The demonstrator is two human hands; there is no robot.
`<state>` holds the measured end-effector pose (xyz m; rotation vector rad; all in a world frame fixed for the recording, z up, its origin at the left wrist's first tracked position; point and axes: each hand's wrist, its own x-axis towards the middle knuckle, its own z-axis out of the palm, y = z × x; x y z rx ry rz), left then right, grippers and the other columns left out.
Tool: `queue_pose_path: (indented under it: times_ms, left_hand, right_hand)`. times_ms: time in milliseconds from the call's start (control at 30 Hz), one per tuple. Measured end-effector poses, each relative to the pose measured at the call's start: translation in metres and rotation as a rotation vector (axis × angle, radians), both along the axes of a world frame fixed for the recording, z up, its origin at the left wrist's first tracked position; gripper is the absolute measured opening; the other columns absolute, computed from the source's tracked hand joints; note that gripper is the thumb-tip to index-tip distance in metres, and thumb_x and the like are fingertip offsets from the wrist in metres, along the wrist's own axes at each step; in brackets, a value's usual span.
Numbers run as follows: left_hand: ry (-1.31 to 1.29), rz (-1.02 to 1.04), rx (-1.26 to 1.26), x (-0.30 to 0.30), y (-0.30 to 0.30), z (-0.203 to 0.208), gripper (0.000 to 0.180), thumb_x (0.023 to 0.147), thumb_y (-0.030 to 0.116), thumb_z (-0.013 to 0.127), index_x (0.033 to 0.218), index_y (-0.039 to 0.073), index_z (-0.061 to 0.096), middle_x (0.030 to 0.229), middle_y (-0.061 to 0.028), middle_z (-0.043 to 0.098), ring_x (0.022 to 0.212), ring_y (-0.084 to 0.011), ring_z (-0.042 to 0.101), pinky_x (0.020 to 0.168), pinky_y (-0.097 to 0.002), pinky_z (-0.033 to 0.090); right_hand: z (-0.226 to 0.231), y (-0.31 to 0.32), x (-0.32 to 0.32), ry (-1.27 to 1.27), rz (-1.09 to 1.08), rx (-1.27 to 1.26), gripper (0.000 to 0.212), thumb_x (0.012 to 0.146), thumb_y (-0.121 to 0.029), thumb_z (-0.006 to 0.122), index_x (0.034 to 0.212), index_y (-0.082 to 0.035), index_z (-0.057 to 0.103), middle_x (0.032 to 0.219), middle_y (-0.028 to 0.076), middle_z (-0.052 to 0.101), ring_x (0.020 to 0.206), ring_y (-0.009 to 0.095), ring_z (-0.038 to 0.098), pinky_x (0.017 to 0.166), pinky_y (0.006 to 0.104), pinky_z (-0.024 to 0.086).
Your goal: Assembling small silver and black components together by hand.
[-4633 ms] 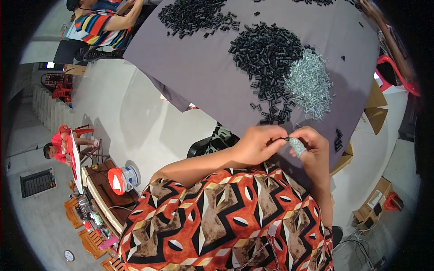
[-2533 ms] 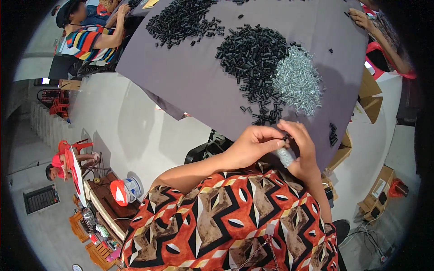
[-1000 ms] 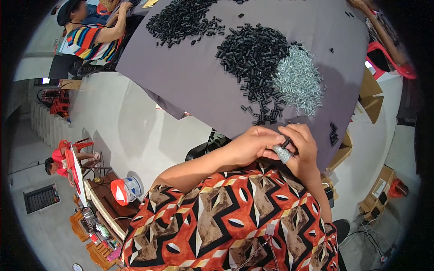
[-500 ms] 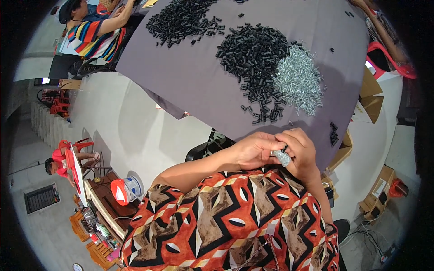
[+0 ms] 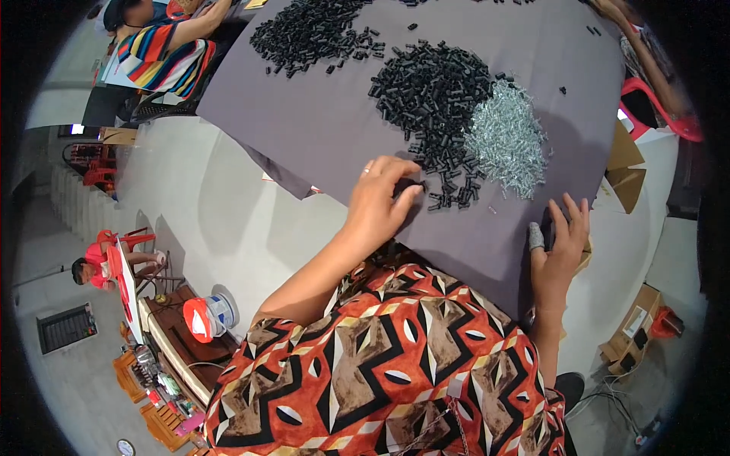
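My left hand (image 5: 380,201) is at the near end of a heap of small black plastic cylinders (image 5: 433,91). Its thumb and forefinger are apart, on either side of a loose black cylinder (image 5: 423,185); a firm grip on it does not show. Against the heap's right side lies a pile of small shiny silvery pieces (image 5: 506,140), too fine to tell their kind. Over the table's right edge my right hand (image 5: 559,247) is open, fingers spread, with a grey wrap (image 5: 536,236) round its thumb. Whatever lies under that hand is hidden.
A grey-purple cloth (image 5: 304,129) covers the table. Another black heap (image 5: 304,38) lies farther left. A person in a striped shirt (image 5: 163,61) sits at the far left; another person's arm (image 5: 646,64) shows at far right. Cardboard boxes (image 5: 625,163) stand beyond the right edge.
My hands were together in front of my chest, pinching a small black piece. They have parted: the left reached forward to the black heap, the right moved out to the table's right side and opened.
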<state>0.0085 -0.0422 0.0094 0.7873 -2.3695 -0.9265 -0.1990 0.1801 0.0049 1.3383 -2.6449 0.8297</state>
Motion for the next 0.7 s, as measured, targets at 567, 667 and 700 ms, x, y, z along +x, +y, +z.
queue_pose_path:
  times_ms: [567,667,700]
  left_hand:
    - [0.002,-0.058,0.005,-0.014,0.003,-0.008,0.014,0.088,0.007,0.069,0.102,0.005,0.07,0.097,-0.0118,0.068,0.091,-0.0321,0.065,0.079,-0.0386,0.052]
    - [0.013,-0.133,-0.148,-0.027,0.001,-0.003,0.016,0.088,0.008,0.07,0.104,0.006,0.069,0.097,-0.0117,0.067,0.09,-0.0331,0.064,0.077,-0.0393,0.052]
    - [-0.019,-0.148,-0.175,-0.032,0.001,-0.002,0.016,0.087,0.008,0.07,0.103,0.006,0.068,0.095,-0.011,0.065,0.09,-0.0338,0.062,0.077,-0.0417,0.051]
  right_hand:
    - [-0.003,-0.044,0.023,-0.093,0.361,-0.035,0.037,0.061,0.007,0.069,0.097,-0.003,0.064,0.105,0.011,0.059,0.101,0.033,0.057,0.084,0.0421,0.049]
    - [-0.001,-0.04,0.027,-0.125,0.364,-0.007,0.038,0.063,0.007,0.068,0.099,-0.004,0.063,0.106,0.011,0.059,0.101,0.033,0.057,0.084,0.0418,0.05]
    - [0.0,-0.039,0.028,-0.146,0.371,0.006,0.038,0.064,0.007,0.068,0.101,-0.004,0.063,0.106,0.011,0.059,0.1,0.033,0.057,0.083,0.042,0.05]
